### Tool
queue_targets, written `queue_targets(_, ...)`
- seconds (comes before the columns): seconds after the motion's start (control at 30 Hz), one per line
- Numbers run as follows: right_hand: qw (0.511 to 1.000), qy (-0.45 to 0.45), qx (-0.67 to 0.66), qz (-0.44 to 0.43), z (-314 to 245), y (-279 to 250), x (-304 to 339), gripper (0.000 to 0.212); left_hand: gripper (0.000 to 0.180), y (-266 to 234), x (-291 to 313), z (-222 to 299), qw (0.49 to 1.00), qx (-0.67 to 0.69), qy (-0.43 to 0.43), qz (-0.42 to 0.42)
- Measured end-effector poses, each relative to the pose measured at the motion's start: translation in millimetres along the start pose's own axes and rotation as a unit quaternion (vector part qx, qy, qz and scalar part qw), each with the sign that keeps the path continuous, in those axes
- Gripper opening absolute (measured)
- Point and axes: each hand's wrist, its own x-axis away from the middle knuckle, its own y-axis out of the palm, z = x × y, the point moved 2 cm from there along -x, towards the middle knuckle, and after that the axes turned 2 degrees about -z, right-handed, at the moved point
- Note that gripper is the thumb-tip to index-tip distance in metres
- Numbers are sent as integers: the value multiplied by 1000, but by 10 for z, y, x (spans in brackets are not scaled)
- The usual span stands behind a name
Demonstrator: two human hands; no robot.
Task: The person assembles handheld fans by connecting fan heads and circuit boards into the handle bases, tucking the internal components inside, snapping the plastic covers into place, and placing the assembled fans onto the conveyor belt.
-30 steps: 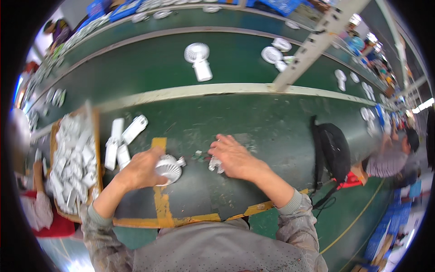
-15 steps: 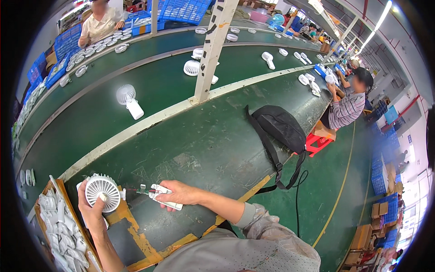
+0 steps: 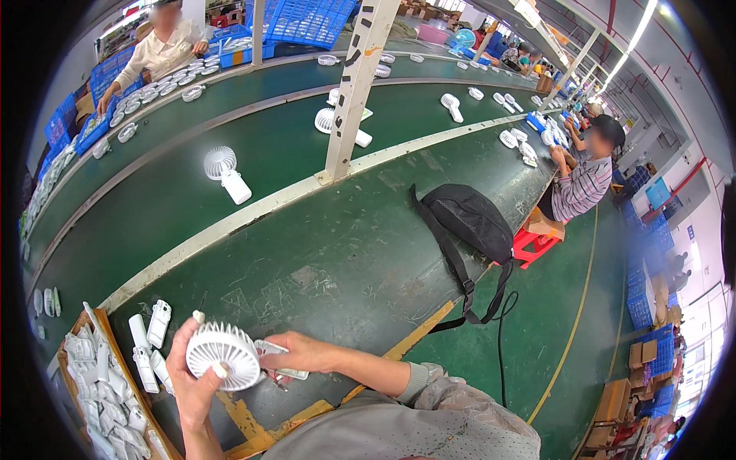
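Observation:
My left hand (image 3: pixel 192 379) is closed around the rim of a round white fan head (image 3: pixel 231 346), whose ribbed grille faces up. White finger covers show on its thumb and on one finger. Just to the right, my right hand (image 3: pixel 307 354) grips a white plastic handle shell (image 3: pixel 270 348) between thumb and fingers. The shell's near end is at the fan head's right side; the fan head partly hides it, so I cannot tell whether they touch. Thin wires (image 3: pixel 277 381) hang below the shell. Several white handle pieces (image 3: pixel 159 323) lie on the bench behind my left hand.
A box (image 3: pixel 107 383) full of white plastic parts stands at my left. On the dark bench lies a black bag (image 3: pixel 469 218) with its strap over the edge. Beyond a metal post (image 3: pixel 354 100), a green conveyor (image 3: pixel 284 169) carries white fans (image 3: pixel 221 162). Co-workers sit right and far left.
My left hand has brought the fan head rightward and nearer to me, up against the handle shell. The handle pieces behind it now show. Both hands keep their hold.

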Motion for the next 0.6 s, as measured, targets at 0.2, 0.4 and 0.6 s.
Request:
queue_targets(0.2, 998, -64, -13, -27, -32, 140, 78, 16, 70, 45, -198, -163, 999, -46, 23, -13)
queue_targets(0.4, 997, -70, -37, 10, 1, 139, 57, 20, 60, 141, -295, -221, 1000, -12, 9, -25)
queue_targets(0.6, 997, -57, 31, 31, 30, 131, 51, 25, 60, 113, -335, -335, 999, -30, -7, -33)
